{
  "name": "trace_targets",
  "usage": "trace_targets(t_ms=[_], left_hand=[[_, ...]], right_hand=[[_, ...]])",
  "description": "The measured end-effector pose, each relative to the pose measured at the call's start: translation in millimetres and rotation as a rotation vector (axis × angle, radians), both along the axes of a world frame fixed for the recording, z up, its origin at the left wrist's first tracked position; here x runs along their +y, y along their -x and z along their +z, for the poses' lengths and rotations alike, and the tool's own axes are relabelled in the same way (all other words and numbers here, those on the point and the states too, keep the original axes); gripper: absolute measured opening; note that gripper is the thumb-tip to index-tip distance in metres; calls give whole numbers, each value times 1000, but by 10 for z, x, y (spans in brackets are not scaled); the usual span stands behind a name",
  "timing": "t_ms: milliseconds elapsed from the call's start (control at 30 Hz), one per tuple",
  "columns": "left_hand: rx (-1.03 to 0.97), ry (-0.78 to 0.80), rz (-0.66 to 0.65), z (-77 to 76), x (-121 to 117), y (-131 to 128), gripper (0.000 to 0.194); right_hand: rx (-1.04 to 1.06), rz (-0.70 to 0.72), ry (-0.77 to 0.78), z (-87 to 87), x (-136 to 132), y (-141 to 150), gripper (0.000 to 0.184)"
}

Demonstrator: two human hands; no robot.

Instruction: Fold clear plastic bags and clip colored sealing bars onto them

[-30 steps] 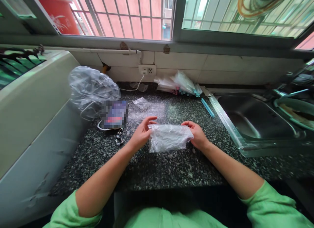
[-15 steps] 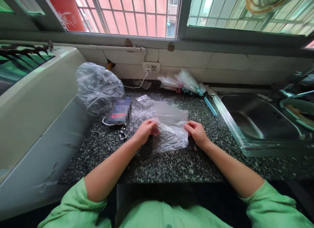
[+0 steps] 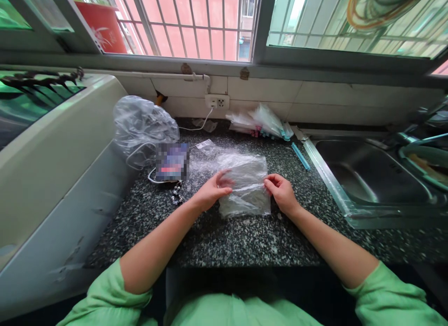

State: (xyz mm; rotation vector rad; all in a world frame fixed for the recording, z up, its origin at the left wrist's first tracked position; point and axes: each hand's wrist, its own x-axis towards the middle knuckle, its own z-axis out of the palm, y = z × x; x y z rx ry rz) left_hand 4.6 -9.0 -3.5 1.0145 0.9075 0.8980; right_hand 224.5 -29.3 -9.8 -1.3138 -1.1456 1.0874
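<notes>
A clear plastic bag (image 3: 245, 202) lies on the speckled dark countertop (image 3: 238, 244) in front of me, wrinkled and creased across its middle. My right hand (image 3: 282, 190) pinches the bag's right edge between thumb and fingers. At the left edge, my left hand (image 3: 214, 190) has its thumb and fingers apart, the fingers over or beside the plastic. Just beyond the bag lies more thin clear plastic (image 3: 206, 165), with a small packet (image 3: 206, 145) near it.
On the left are a large bundle of clear plastic (image 3: 143, 120), a phone (image 3: 172, 162) with a white cord and a beaded strap (image 3: 177, 194). Bags with pink and blue edges (image 3: 262, 120) lie by the wall. A blue strip (image 3: 300, 156) rests near the steel sink (image 3: 371, 172).
My left hand has opened from its pinch on the bag's left edge. The bag's upper part has flattened toward the far side. My right hand keeps its pinch.
</notes>
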Motion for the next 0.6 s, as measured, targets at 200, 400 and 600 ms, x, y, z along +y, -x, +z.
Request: trace_targets(t_ms=[200, 400, 600], left_hand=[[118, -124, -71, 33, 5, 37, 52], [239, -231, 36, 88, 27, 70, 29], [167, -379, 20, 180, -2, 71, 8]], right_hand=[[13, 13, -29, 16, -5, -18, 21], [92, 78, 20, 12, 5, -17, 19], [146, 32, 48, -27, 35, -22, 26]])
